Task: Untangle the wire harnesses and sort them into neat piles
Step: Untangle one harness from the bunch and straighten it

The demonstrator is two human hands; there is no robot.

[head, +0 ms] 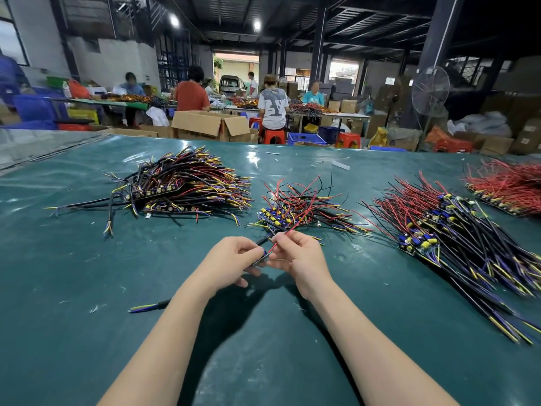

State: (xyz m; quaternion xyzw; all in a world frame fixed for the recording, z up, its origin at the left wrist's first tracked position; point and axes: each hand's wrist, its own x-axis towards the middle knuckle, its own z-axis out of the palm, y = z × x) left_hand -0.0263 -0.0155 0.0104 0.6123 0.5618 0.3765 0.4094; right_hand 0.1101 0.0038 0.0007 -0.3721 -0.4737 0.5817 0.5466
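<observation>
Four harness piles (187,186), one held harness (265,254), two hands (234,257), one loose cable offcut (149,306), one fan (430,90)

large letter y, white t-shirt (273,108) back

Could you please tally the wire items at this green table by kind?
Heaps of multicoloured wire harnesses: 4
Single red-and-black harness pinched between left hand and right hand: 1
Loose black-sheathed cable piece lying apart: 1
Total: 6
</observation>
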